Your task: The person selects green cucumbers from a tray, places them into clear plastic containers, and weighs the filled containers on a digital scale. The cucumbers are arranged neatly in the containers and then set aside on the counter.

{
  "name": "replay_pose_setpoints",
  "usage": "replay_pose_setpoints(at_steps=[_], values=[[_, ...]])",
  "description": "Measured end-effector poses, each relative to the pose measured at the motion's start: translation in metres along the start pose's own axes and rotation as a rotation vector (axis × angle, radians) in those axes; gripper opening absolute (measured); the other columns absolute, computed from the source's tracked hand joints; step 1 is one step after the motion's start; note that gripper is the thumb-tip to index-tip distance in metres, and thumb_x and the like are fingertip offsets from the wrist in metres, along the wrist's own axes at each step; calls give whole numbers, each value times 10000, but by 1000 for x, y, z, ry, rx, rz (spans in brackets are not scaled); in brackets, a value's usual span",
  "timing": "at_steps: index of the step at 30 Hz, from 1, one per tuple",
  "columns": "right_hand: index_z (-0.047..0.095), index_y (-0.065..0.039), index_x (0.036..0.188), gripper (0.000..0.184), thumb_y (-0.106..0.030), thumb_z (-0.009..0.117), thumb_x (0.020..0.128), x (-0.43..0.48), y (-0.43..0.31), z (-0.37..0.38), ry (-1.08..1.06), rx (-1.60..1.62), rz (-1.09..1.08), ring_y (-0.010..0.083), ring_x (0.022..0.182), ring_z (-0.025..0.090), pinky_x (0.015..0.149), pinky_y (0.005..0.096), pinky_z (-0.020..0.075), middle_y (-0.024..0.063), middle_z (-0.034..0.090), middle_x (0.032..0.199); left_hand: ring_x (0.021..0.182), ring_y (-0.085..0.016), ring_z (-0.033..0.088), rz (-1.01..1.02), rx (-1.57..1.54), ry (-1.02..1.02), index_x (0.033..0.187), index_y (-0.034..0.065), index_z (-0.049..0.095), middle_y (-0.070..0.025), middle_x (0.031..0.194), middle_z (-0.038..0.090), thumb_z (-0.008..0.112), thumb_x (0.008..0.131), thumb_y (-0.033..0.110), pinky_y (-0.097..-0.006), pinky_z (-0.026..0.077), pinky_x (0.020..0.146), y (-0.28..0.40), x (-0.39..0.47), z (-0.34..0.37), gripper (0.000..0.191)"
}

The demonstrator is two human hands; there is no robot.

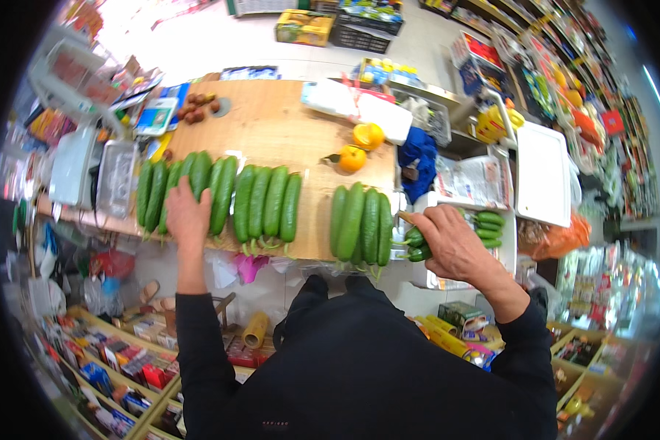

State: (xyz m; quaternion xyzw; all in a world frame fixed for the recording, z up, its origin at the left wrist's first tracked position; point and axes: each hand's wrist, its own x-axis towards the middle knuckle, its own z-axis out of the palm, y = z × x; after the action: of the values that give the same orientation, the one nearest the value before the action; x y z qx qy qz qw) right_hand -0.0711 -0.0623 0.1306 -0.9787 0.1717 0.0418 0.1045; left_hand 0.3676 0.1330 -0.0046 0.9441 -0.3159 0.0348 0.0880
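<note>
Green cucumbers lie side by side in groups along the near edge of a wooden table (264, 121). My left hand (188, 212) rests on the left group of cucumbers (155, 195), fingers on them, thumb apart; whether it grips one I cannot tell. A middle group of cucumbers (267, 203) lies between my hands, and a further group (361, 223) sits at the table's right part. My right hand (452, 242) is closed around cucumbers (416, 242) above a white box (510, 247), where more cucumbers (489, 228) lie. Its palm side is hidden.
Oranges (353, 158), white bags (357, 107) and small brown-red fruits (199, 107) are on the table. A scale (77, 165) and a clear plastic tray (117, 176) stand left. A blue bag (419, 165) hangs at the right edge, near a white lid (544, 173).
</note>
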Motion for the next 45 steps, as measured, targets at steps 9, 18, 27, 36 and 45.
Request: replay_pose_setpoints(at_steps=[9,18,27,36,45], values=[[530,-27,1291,571,-58,666,737,-75,-2,60,-4,11,141,341,1025,556,923,433,429,152,560,1044,754,-106,560,146,-879,-330,1158,-25,688,-33,857,642,655,973,137,-270,489,713,87,-91,-28,247],[517,-67,1306,521,-119,672,811,-147,106,136,-68,-101,543,357,1051,583,941,485,425,160,585,1077,794,-76,563,146,-917,-483,1158,-19,683,-1,888,641,630,993,124,-245,482,717,129,-119,-13,225],[542,-81,1278,499,-169,705,815,-208,192,223,-462,-103,672,384,1215,585,1022,586,448,200,598,1270,851,-91,616,93,-849,-411,1190,-35,675,-53,971,708,647,976,127,-255,512,756,139,-129,-10,270],[523,-88,1195,432,-102,689,797,-219,188,251,-368,-287,584,346,1011,624,868,529,481,144,599,1084,809,-170,613,235,-555,-349,1288,5,620,-94,1010,656,768,883,202,-319,528,754,195,-156,0,474],[460,-81,1361,605,-96,679,798,-221,191,250,-406,-217,636,359,1061,625,878,537,502,151,610,1168,1015,-396,645,223,-293,-334,1402,91,519,-203,1138,637,702,873,280,-500,540,876,237,-171,-2,591]])
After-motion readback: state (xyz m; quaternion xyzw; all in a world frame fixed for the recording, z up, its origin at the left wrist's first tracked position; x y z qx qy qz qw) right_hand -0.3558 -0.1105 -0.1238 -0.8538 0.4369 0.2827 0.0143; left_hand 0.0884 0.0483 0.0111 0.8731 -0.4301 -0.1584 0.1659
